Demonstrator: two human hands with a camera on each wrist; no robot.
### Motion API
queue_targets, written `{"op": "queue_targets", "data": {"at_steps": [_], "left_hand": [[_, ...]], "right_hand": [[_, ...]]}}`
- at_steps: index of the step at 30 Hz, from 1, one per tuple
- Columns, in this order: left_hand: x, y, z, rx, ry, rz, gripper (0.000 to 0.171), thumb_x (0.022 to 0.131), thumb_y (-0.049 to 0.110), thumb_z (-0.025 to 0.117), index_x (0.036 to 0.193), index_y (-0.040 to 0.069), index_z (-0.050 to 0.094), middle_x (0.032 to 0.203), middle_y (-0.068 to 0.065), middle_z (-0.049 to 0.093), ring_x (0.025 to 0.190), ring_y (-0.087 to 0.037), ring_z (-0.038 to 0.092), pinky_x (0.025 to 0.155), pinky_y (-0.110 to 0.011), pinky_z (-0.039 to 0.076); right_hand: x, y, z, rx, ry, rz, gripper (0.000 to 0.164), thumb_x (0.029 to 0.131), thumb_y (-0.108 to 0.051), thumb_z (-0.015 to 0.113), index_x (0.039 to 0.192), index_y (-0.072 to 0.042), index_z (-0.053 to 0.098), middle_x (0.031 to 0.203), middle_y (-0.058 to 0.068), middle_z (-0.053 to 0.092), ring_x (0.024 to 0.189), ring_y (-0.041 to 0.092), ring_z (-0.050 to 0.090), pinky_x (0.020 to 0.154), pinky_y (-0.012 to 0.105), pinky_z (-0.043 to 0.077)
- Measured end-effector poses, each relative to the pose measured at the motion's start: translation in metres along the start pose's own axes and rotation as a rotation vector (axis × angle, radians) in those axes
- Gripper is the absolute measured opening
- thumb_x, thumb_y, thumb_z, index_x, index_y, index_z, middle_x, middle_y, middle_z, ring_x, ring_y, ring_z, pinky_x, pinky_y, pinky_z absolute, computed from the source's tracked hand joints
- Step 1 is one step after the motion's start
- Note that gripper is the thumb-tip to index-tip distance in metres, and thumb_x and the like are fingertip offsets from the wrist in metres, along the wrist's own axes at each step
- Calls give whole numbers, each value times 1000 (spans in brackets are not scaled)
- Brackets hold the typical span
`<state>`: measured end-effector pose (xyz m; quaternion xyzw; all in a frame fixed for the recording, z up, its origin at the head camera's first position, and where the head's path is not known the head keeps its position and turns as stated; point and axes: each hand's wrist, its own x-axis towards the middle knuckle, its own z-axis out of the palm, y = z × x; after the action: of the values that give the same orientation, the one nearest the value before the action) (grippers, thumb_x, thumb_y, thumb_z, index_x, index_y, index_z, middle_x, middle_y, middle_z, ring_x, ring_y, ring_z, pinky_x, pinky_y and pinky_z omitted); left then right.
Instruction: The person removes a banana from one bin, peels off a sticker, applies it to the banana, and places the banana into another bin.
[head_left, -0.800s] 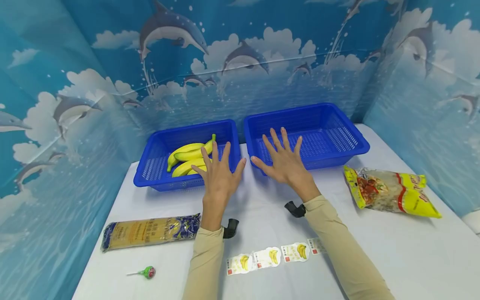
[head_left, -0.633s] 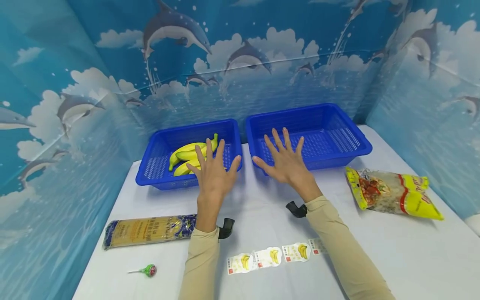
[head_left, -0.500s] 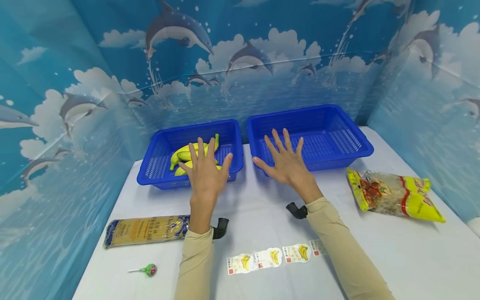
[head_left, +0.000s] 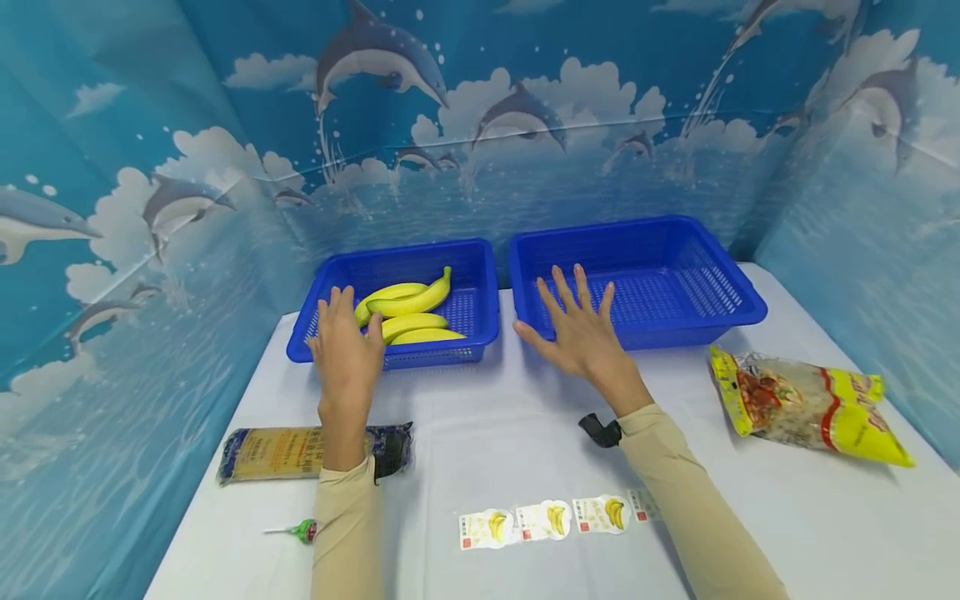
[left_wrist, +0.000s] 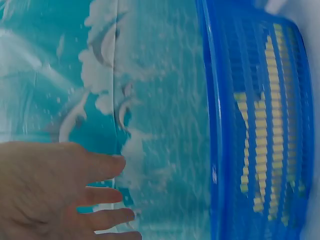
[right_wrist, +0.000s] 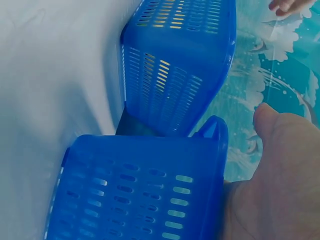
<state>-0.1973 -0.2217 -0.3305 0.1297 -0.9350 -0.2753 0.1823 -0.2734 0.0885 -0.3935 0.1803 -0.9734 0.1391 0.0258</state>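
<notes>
My left hand (head_left: 347, 354) holds nothing, fingers extended, over the near left corner of the left blue basket (head_left: 480, 329). In that basket lie several yellow bananas (head_left: 412, 304). In the left wrist view the hand (left_wrist: 65, 192) is apart from the basket wall (left_wrist: 215, 115), with bananas showing through its slots. My right hand (head_left: 585, 337) is spread and holds nothing, over the front side of the right blue basket (head_left: 675, 333), in which nothing lies. The right wrist view shows the hand (right_wrist: 280, 180) beside that basket's rim.
A noodle packet (head_left: 273, 452) lies at the left, partly behind the left forearm. A green lollipop (head_left: 303, 531) is by the left sleeve. Several banana-printed labels (head_left: 543, 521) lie in a row at the front. A yellow food bag (head_left: 810, 404) rests at the right. Dolphin-printed curtains surround the table.
My left hand has moved left, from over the bananas to the basket's left corner, its fingers closer together. My right hand has stayed spread at the right basket. The head view has shifted slightly.
</notes>
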Motion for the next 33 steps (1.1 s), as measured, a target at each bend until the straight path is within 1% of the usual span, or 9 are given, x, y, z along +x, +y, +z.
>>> {"op": "queue_targets", "data": {"at_steps": [3, 7, 11, 12, 16, 18, 21, 25, 33], "left_hand": [[3, -14, -5, -37, 40, -22, 59, 112, 18, 59, 165, 1, 38, 175, -20, 28, 164, -41, 19, 128, -71, 16], [8, -32, -12, -75, 99, -68, 57, 112, 16, 58, 163, -1, 40, 172, -24, 32, 161, -46, 24, 129, -67, 21], [13, -48, -16, -96, 148, -144, 57, 111, 16, 58, 162, -3, 42, 169, -29, 34, 157, -51, 30, 126, -69, 27], [14, -52, -17, -99, 156, -161, 56, 111, 15, 58, 161, -4, 42, 168, -31, 36, 155, -53, 34, 123, -70, 31], [17, -67, -20, -115, 162, -235, 57, 111, 16, 55, 162, -5, 39, 163, -35, 41, 147, -58, 42, 117, -73, 38], [19, -74, -20, -130, 165, -271, 58, 111, 16, 53, 163, -6, 37, 161, -35, 43, 147, -58, 43, 118, -72, 38], [22, -82, -20, -155, 181, -312, 59, 111, 17, 52, 162, -8, 37, 160, -36, 44, 150, -56, 38, 123, -68, 34], [24, -90, -17, -178, 197, -338, 59, 110, 16, 52, 161, -11, 37, 159, -38, 43, 151, -56, 35, 126, -64, 30], [28, -97, -11, -213, 213, -394, 60, 112, 16, 50, 162, -11, 33, 161, -37, 40, 153, -54, 33, 127, -62, 29]], "right_hand": [[-1, 0, 1, 0, -3, -1, 95, 106, -78, 28, 175, -17, 6, 181, 14, -8, 163, 41, -20, 120, 77, -19], [-2, -1, 1, -3, -5, -2, 94, 106, -77, 28, 175, -17, 6, 181, 14, -8, 163, 42, -20, 120, 77, -20], [-2, -1, 2, -14, -2, -1, 94, 106, -78, 29, 175, -17, 6, 181, 14, -8, 163, 41, -20, 120, 77, -19], [-2, -1, 2, -17, -2, -2, 94, 106, -78, 29, 175, -17, 7, 181, 14, -7, 163, 41, -20, 120, 77, -19], [-1, -1, 4, -26, -1, -6, 95, 106, -79, 27, 175, -17, 7, 181, 15, -6, 163, 41, -20, 120, 77, -19], [-2, -1, 4, -24, 0, -7, 95, 106, -79, 27, 175, -17, 8, 181, 15, -6, 163, 40, -21, 120, 77, -19], [-2, -1, 3, -19, 0, -4, 95, 105, -79, 27, 175, -17, 7, 181, 14, -7, 163, 40, -21, 120, 76, -20], [-3, -1, 1, -12, 4, -2, 95, 105, -79, 27, 175, -17, 8, 181, 14, -7, 163, 40, -21, 120, 76, -21], [-3, -1, 0, -1, 7, -7, 95, 106, -79, 27, 175, -16, 8, 181, 15, -6, 163, 40, -22, 120, 77, -20]]}}
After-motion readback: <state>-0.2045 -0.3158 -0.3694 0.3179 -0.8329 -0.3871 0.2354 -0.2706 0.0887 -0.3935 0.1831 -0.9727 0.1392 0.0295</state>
